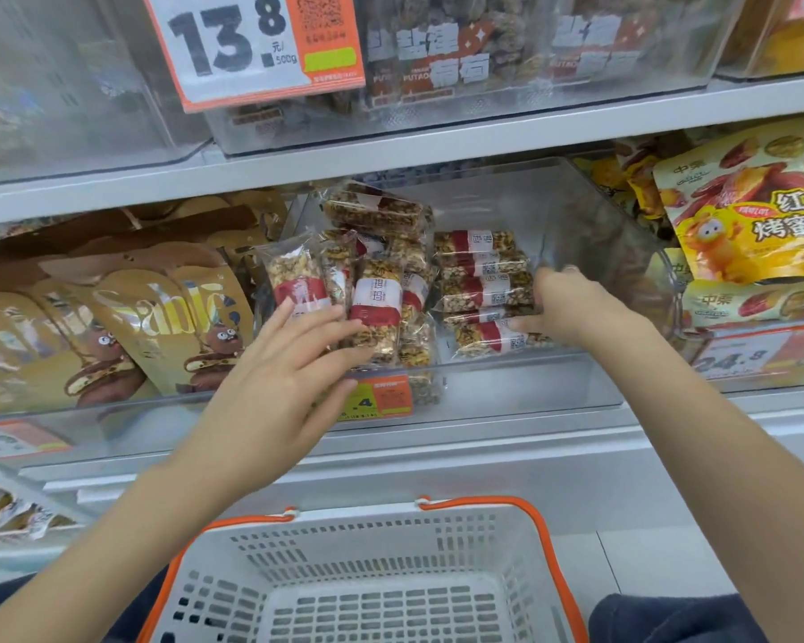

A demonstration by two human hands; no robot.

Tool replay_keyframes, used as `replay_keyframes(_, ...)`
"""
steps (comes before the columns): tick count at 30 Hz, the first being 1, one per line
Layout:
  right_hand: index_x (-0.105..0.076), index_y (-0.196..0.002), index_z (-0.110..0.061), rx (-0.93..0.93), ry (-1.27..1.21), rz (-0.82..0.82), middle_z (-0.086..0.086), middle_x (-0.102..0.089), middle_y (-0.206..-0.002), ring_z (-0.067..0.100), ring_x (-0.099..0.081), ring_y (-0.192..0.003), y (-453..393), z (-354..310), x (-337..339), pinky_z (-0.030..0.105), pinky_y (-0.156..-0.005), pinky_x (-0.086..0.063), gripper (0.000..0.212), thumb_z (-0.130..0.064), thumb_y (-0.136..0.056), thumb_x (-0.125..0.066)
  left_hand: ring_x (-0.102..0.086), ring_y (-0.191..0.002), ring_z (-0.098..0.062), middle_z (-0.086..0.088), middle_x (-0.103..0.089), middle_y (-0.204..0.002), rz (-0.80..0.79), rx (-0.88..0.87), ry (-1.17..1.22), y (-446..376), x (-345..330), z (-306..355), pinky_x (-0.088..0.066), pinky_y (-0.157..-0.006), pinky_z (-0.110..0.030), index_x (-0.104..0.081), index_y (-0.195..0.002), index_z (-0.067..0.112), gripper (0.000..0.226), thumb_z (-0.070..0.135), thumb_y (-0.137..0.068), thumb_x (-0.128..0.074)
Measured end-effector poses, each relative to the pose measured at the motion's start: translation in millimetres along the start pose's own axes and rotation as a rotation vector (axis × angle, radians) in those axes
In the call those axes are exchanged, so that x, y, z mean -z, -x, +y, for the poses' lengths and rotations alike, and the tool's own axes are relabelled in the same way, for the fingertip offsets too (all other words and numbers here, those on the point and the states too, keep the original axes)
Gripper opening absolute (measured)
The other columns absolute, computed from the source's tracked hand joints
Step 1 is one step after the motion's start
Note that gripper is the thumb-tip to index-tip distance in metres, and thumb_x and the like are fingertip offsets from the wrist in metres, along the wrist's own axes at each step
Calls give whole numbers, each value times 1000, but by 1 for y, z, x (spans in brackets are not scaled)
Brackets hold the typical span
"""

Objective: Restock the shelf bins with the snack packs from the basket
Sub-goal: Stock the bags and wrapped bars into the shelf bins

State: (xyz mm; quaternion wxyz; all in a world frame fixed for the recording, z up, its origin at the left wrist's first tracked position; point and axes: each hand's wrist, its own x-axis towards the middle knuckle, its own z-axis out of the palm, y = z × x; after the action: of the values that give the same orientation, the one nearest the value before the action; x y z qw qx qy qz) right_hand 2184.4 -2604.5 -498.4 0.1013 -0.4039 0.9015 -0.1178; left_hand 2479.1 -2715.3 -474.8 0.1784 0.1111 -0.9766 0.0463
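Peering through the clear bin (599, 252) wall, I can't make out much of its right half; glare and reflections blur it. My left hand (279, 378) covers the lower ends of the upright snack packs (376, 304), and the orange price tag (381, 397) on the bin front is partly hidden behind its fingers, so only ".4" reads. The fingertips of my right hand (572, 304) vanish behind the flat stack of packs (483, 290), so I cannot see how far they wrap.

My left hand is spread, fingers straight, pressing against the fronts of the upright packs at the bin's left side, holding nothing. My right hand pinches the right end of the stacked packs, thumb at the bottom, fingers over the top. Both groups sit inside the bin, side by side. The white basket (507, 540) with orange handles sits below, its visible floor bare.
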Motion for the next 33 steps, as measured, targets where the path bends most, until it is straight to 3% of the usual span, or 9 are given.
replay_keyframes(5,-47,-85,-11,73,-119,-60,10,-52,-87,27,-43,-99,-3,6,0,31,-68,-34,27,-15,-77,-73,-32,-137,-24,-7,-45,-143,-60,-40,-38,22,-3,-20,-16,-116,-41,-53,-133,20,44,38,-95,-37)
replay_keyframes(9,-45,-111,-11,-99,-52,-66,23,-43,-125,37,-51,-106,0,4,0,41,-85,-45,51,-41,-80,-72,-27,-141,-22,-6,-38,-148,-78,-66,-6,42,-5,-37,-16,-117,-40,-47,-139,19,46,32,-95,-40)
replay_keyframes(11,-42,-124,-10,-177,18,52,22,-42,-129,41,-54,-105,10,0,7,47,-88,-46,61,-52,-84,-62,-27,-142,-21,-5,-38,-148,-69,-100,-2,48,-10,-45,-14,-118,-39,-47,-139,17,47,29,-94,-41)
replay_keyframes(15,-45,-87,-14,68,-185,552,6,-54,-92,19,-52,-69,46,-51,20,37,-66,-45,32,-44,-90,-57,-28,-141,-18,-4,-42,-146,27,-91,92,59,-23,-56,-14,-118,-36,-48,-138,14,47,23,-92,-44)
replay_keyframes(18,-47,-98,-17,201,-451,347,-4,-58,-90,13,-57,-80,68,-119,13,30,-67,-46,39,-51,-85,-61,-26,-141,-20,-5,-40,-147,40,-120,118,59,-25,-60,-17,-117,-33,-48,-138,14,48,23,-91,-41)
replay_keyframes(21,-32,-136,-18,98,-316,33,8,-47,-135,25,-51,-118,64,-158,-7,37,-90,-45,79,-68,-79,-54,-21,-143,-21,-3,-34,-150,39,-89,127,57,-17,-67,-25,-113,-38,-52,-134,19,47,27,-89,-46)
replay_keyframes(23,-21,-145,-19,47,-398,-1,7,-33,-150,25,-41,-131,59,-162,-11,35,-98,-39,89,-64,-78,-60,-17,-143,-20,-2,-30,-152,48,-43,200,58,-14,-70,-22,-111,-40,-49,-136,21,50,23,-87,-57)
replay_keyframes(28,-29,-141,-30,-120,-855,-173,6,-53,-132,22,-64,-102,56,-151,0,28,-64,-53,85,-30,-73,-81,-15,-142,-25,-11,-23,-155,47,-24,168,59,-20,-56,-19,-110,-40,-31,-147,23,76,16,-81,-69)
replay_keyframes(33,-50,-129,-34,-126,-1088,-75,-4,-51,-114,12,-56,-92,69,-129,34,26,-58,-55,42,-13,-93,-60,-17,-143,-35,-17,-25,-154,89,-71,-5,53,-26,-43,-19,-113,-51,-35,-145,26,86,11,-71,-74)
